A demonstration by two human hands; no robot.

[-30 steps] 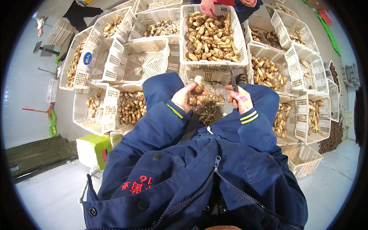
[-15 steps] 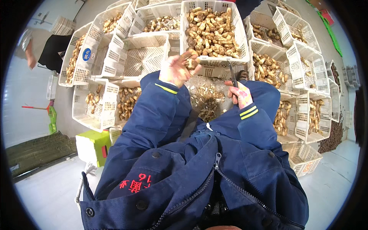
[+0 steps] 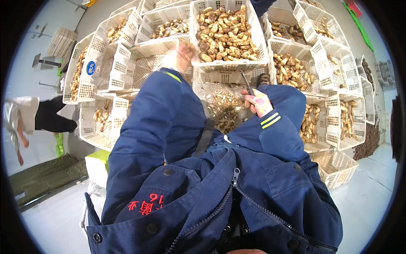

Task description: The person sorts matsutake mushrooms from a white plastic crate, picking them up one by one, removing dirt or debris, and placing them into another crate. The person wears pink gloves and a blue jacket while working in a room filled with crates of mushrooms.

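Note:
My right hand (image 3: 259,103) is closed round a small knife (image 3: 245,79), its blade pointing up and away from me. My left hand (image 3: 182,58) is smeared by motion at the left side of the full crate, over the right edge of a nearly bare white crate (image 3: 154,59). Its fingers are too blurred to read, and whether a mushroom is in them I cannot tell. Straight ahead stands the white plastic crate (image 3: 228,64) heaped with brown and cream mushrooms (image 3: 226,34). Between my knees, trimmings (image 3: 226,106) lie on the floor.
More white crates with mushrooms stand to the left (image 3: 101,116) and right (image 3: 292,70), close round my legs. A green and white box (image 3: 97,165) sits at my left side. Farther left is another person (image 3: 53,114). Dark pieces (image 3: 367,142) lie on the floor at right.
My left hand, which held a mushroom over the front of the full crate, has moved left and away from me. The right hand with the knife has shifted slightly left. The other person has come further into view.

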